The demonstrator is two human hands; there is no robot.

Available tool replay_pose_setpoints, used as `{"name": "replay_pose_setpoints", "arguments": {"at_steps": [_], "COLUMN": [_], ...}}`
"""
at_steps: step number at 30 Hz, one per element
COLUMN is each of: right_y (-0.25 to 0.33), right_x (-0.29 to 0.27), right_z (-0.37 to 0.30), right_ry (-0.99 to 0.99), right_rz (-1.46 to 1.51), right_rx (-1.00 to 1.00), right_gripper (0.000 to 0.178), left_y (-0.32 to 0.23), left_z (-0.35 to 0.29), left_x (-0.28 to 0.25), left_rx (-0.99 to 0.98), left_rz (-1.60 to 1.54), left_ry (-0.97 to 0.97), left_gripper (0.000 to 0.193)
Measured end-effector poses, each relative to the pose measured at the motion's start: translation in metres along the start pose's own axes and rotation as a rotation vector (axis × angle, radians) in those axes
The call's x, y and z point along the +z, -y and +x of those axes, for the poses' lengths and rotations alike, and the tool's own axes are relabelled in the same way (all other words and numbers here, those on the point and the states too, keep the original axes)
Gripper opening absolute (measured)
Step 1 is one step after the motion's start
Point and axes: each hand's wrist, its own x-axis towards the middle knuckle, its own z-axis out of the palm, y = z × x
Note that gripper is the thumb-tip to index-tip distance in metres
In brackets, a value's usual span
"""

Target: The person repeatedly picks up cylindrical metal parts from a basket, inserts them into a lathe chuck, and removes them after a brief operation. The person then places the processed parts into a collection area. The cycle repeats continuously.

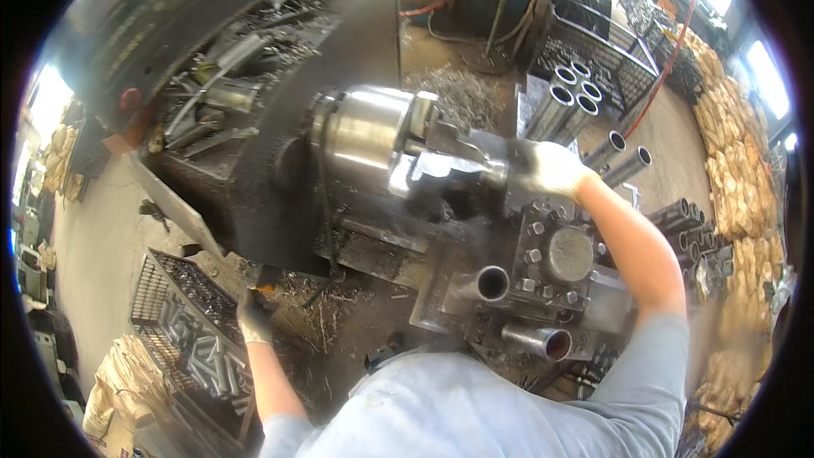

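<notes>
Right hand (553, 168) in a pale work glove, closed around the end of a grey steel tube workpiece (475, 165) that juts from the shiny round steel lathe chuck (365, 136); fingers wrapped over the tube just to the right of the chuck jaws. Left hand (253, 315), also gloved, well below and to the left of the chuck, curled on a small dark lever with an orange tip (264, 290) at the front of the black machine body (271, 195); how tightly it grips cannot be told.

Below and right of the chuck, a square grey tool turret with bolt heads (560, 259), two short steel tubes (509, 309) lying against its front. Further right of the chuck, upright stacked steel pipes (572, 97) and a black wire crate (606, 55). Lower left of the chuck, a wire basket of short cut metal pieces (191, 335). Behind the chuck, a heap of curly metal swarf (462, 93).

Judged from the look: tube stiff and fairly heavy for its size, likely oily and slick, cut ends probably sharp. Best held around the bare outer wall near the free end, clear of the chuck jaws and rims, with a full wrapped grip as seen here.
</notes>
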Motion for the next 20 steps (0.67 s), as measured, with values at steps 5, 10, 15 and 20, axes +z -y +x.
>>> {"name": "replay_pose_setpoints", "arguments": {"at_steps": [5, 10, 15, 20], "right_y": [0.013, 0.02, 0.023, 0.053], "right_x": [-0.028, 0.013, 0.066, 0.087], "right_z": [-0.156, -0.267, -0.338, -0.385], "right_ry": [-0.557, -0.88, -0.827, -0.773], "right_rz": [0.204, 0.333, 0.439, 0.368], "right_rx": [0.3, 0.404, 0.602, 0.595], "right_gripper": [0.045, 0.042, 0.039, 0.043], "left_y": [-0.073, -0.228, -0.337, -0.307], "left_z": [-0.096, -0.104, -0.051, -0.072], "left_x": [0.083, 0.219, 0.333, 0.343], "left_rx": [1.059, 1.782, 1.254, 1.311], "left_rz": [0.993, 1.055, 1.855, 1.611], "left_ry": [-0.39, -0.028, -0.188, -0.138], "left_gripper": [0.054, 0.057, 0.078, 0.085]}}
